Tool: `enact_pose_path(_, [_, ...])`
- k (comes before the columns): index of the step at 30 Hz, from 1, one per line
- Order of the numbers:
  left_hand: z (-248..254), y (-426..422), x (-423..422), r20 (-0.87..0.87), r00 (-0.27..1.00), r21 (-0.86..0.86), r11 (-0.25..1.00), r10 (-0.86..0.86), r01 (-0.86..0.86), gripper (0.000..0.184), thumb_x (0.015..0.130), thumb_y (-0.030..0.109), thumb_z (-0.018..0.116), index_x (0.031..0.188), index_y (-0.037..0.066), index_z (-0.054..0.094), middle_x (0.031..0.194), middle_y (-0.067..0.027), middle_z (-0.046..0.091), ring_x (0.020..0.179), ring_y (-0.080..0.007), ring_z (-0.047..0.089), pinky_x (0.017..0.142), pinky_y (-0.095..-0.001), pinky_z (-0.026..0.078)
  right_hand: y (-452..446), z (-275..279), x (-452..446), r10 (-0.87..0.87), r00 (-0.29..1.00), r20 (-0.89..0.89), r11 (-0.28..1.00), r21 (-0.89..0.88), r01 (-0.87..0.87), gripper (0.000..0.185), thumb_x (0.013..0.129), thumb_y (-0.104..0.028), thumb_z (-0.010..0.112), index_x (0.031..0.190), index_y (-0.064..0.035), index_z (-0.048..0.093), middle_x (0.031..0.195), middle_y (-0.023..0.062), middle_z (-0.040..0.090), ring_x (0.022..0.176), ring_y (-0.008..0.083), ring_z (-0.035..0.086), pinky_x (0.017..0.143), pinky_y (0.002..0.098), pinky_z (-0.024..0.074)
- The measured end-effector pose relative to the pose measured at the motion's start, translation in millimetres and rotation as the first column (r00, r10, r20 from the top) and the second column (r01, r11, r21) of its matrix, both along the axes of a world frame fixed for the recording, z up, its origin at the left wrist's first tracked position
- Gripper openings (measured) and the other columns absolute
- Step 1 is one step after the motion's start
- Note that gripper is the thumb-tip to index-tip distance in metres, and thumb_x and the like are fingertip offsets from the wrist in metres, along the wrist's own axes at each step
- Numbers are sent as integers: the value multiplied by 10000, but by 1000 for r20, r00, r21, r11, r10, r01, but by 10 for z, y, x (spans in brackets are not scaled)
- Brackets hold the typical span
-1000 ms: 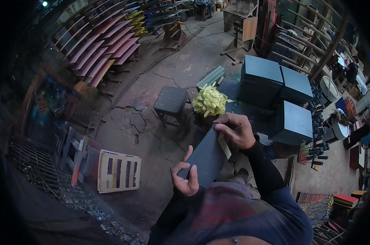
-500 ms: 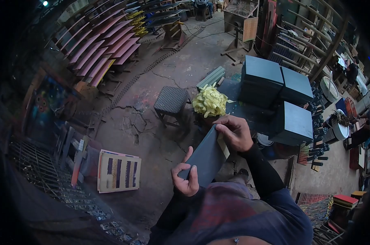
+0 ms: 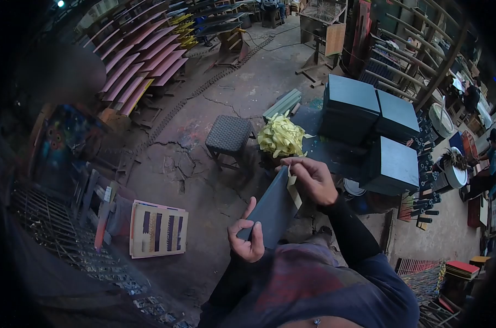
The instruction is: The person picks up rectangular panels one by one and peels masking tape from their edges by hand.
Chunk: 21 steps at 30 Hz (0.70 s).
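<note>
A flat dark grey panel (image 3: pixel 272 213) is tilted in front of my body. My left hand (image 3: pixel 247 238) grips its lower left edge, thumb on the near face and fingers around the edge. At the panel's upper corner my right hand (image 3: pixel 313 179) is closed in a pinch on a pale yellow strip of tape (image 3: pixel 294 191). The strip hangs below the fingers along the panel's right side; how much of it still sticks to the panel I cannot tell. Just beyond the hands lies a heap of crumpled yellow tape strips (image 3: pixel 282 135).
Several stacks of dark grey panels (image 3: pixel 351 106) stand right of the heap. A woven-top stool (image 3: pixel 227 134) is ahead on the cracked floor. Sample boards (image 3: pixel 159 228) lean at lower left, and pink panels (image 3: pixel 144 63) fill a rack at upper left. White buckets (image 3: pixel 441 120) stand at right.
My right hand has shifted slightly left along the panel's top, and more of the tape strip shows. A blurred dark shape has appeared at upper left, and a person shows more at far right.
</note>
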<state>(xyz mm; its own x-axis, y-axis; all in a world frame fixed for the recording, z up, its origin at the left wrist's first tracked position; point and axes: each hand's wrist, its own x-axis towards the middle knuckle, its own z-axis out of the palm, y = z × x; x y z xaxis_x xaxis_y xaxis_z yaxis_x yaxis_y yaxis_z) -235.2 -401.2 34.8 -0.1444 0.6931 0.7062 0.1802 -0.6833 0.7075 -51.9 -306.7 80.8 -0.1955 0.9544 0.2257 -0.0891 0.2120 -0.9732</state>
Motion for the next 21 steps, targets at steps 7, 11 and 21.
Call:
enact_pose_path(7, [-1,25,-33,41,999,-9,1000,14,-13,198,886,-25,505,1011,14,356,1174,-431,491,1164,-384,536,944,-351,427,-34,-11,-54,-123,992,-6,992,24,124,154,878,-101,646,955,31,671,843,31,683,742,65,588,686,215,479])
enact_pose_path(11, [36,63,-92,76,997,-14,999,32,-31,199,905,7,469,1035,41,323,1241,-425,448,1163,-322,515,959,-363,410,-49,-31,-41,-127,989,-82,992,-11,126,138,881,-94,638,935,29,670,894,46,678,798,67,586,732,216,474])
enact_pose_path(21, [69,89,-170,92,993,12,997,74,-75,192,902,-1,459,1024,47,319,1247,-423,443,1181,-351,498,967,-378,405,-74,-241,113,30,977,-210,999,40,-22,229,849,-32,606,1071,25,587,1035,72,599,955,128,554,825,265,457])
